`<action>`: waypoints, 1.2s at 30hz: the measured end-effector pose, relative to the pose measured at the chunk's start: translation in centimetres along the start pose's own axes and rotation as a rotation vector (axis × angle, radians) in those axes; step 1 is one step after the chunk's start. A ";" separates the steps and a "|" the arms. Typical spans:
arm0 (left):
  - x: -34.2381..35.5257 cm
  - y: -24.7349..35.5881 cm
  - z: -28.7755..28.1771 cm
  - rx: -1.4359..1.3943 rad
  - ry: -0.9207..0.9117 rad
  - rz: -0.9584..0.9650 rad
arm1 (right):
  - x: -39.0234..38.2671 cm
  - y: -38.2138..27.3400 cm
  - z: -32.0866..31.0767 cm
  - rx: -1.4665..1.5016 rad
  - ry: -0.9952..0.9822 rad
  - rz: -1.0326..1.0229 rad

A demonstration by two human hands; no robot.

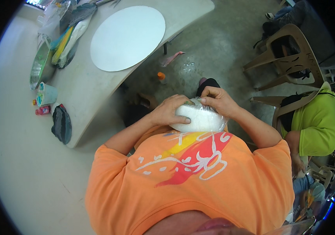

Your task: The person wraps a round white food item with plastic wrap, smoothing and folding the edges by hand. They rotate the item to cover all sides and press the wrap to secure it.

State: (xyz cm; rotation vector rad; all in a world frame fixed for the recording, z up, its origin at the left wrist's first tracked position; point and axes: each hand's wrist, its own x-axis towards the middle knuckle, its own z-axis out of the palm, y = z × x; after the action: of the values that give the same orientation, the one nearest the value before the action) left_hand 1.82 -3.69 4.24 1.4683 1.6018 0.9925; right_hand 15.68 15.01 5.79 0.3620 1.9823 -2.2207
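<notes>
A thick white round block (194, 120), like a foam disc, sits at my lap against the front of my orange shirt. Clear plastic film (217, 122) covers part of it and wrinkles on its right side. My left hand (174, 109) grips the block from the left, its thumb along the side and its fingers over the top. On the upper right, my right hand (217, 101) is closed, thumb and fingers pinching the gathered film. What lies under the fingertips is partly hidden.
A large white oval board (128, 38) lies on the pale table (87, 88). A white tub (48, 95), small pink bottle (43, 110), dark grey bundle (61, 124) and plastic bags (67, 43) are along the left. An orange-capped bottle (162, 76) stands on the floor. Rightward are a brown chair (282, 56) and a person in lime green (320, 121).
</notes>
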 end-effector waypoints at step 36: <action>0.4 1.6 1.0 0.242 -0.013 -0.027 | -1.6 0.7 -3.5 -0.334 -0.221 0.036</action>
State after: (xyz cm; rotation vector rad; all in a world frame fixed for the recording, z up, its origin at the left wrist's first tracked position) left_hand 3.41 -3.10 5.23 1.6042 1.7760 0.7932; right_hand 17.74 18.29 5.20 0.1044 2.1488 -1.7749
